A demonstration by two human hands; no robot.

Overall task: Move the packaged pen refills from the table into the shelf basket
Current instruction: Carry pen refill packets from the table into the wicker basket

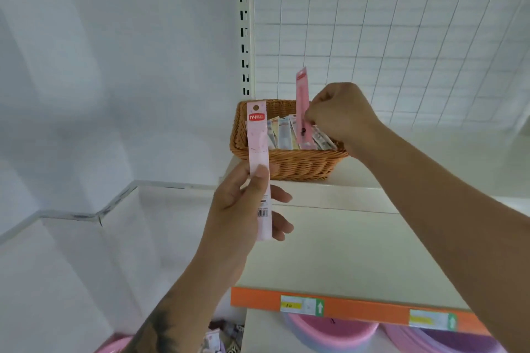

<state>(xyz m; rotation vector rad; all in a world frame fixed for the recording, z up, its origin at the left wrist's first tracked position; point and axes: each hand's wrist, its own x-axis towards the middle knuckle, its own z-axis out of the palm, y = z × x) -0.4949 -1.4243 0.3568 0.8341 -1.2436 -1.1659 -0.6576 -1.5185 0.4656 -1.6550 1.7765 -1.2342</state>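
Note:
A brown wicker basket (289, 165) stands on the white shelf (344, 243) against the grid back panel. Several flat refill packs (284, 135) lie inside it. My right hand (341, 117) pinches a long pink refill pack (302, 106) upright, its lower end down in the basket. In front of the basket's left side, my left hand (243, 209) holds a second pale pink pack (258, 157) upright between thumb and fingers; it has a red label at the top and a barcode lower down.
An orange price strip (358, 309) with tags edges the shelf front. Pink and purple plastic basins (332, 332) sit on the level below. More packs (218, 338) lie low at the bottom. A slotted upright (245, 23) rises behind the basket; a white wall stands left.

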